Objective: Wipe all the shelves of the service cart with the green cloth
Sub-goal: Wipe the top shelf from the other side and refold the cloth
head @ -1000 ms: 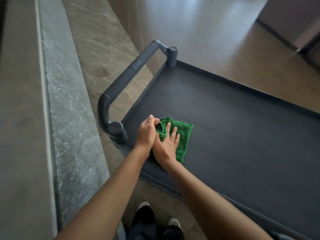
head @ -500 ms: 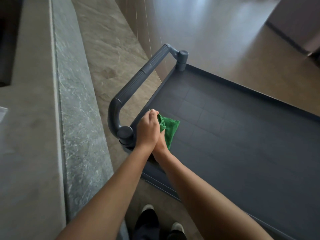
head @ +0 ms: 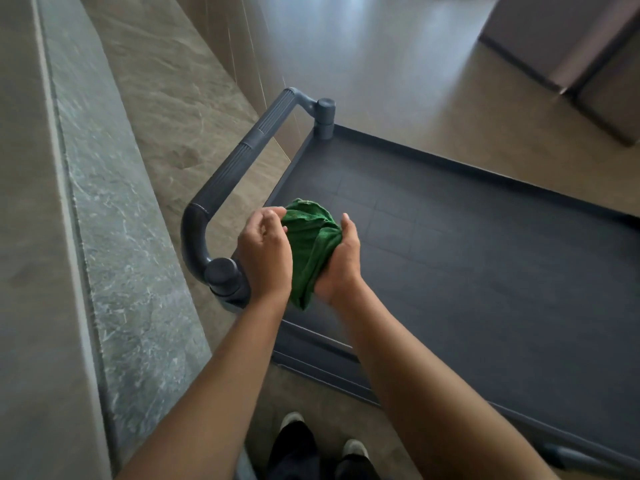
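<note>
The green cloth [head: 313, 244] is bunched up and held above the near left corner of the cart's dark top shelf [head: 467, 254]. My right hand [head: 341, 261] cups it from the right, with fingers wrapped under the cloth. My left hand [head: 265, 252] pinches the cloth's top left edge with curled fingertips. A fold of cloth hangs down between my wrists. The lower shelves are hidden beneath the top one.
The cart's grey push handle [head: 242, 171] curves round the left end, close to my left hand. A stone-topped counter [head: 114, 237] runs along the left. Shiny floor [head: 398, 71] lies beyond the cart. My shoes [head: 322, 434] stand by the cart's near edge.
The cloth has come off the shelf, where my right hand pressed it flat, and is now gathered in both hands above the corner.
</note>
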`<state>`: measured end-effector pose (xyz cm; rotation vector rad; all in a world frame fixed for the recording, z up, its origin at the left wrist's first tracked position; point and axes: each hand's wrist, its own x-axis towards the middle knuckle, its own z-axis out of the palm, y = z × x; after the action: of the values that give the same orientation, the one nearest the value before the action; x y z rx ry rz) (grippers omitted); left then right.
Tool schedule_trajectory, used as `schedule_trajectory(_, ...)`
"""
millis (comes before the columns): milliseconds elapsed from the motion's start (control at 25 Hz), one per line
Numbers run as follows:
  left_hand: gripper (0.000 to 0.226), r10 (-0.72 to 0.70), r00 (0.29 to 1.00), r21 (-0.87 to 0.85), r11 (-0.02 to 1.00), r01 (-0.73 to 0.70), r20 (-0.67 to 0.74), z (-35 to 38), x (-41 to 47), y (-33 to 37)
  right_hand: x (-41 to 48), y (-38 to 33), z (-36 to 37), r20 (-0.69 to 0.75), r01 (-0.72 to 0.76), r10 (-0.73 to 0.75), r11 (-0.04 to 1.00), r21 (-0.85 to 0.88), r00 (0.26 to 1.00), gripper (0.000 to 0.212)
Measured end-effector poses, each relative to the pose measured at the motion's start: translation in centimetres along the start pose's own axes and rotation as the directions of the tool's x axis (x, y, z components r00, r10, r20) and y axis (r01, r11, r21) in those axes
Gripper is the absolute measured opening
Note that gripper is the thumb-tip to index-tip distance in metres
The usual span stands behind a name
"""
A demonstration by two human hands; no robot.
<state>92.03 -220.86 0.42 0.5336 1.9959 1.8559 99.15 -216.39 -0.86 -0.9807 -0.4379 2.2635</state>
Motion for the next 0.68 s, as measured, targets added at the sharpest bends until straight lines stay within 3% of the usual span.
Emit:
schedule_trajectory(120,0.026,-0.02,0.998,0.144,0.989,0.012,0.053,0.3,-0.5,0.1,-2.1,-2.2,-2.3,0.09,0.0,-0.004,0.999,0.046,0.996,0.084)
schedule_trajectory(360,0.024,-0.108,0.934,0.062,0.994,0.093,0.34,3.1,-5.0,0.7,-7.6,-6.4,-8.6,0.307,0.005,-0.026,0.998,0.068,0.951,0.082)
schedule_trajectory(560,0.023,-0.371,0.784,0.206,0.929,0.308,0.498,5.5,-11.5,0.9,-13.0,-9.4,-14.3,0.387,0.011,-0.009,1.0,-0.002,0.922,0.063)
schedule_trajectory(680,0.015,-0.502,0.635,0.234,0.856,0.461,0.587,6.5,-16.0,0.9,-16.2,-11.2,-18.2,0.384,-0.033,0.063,0.996,-0.086,0.921,0.061)
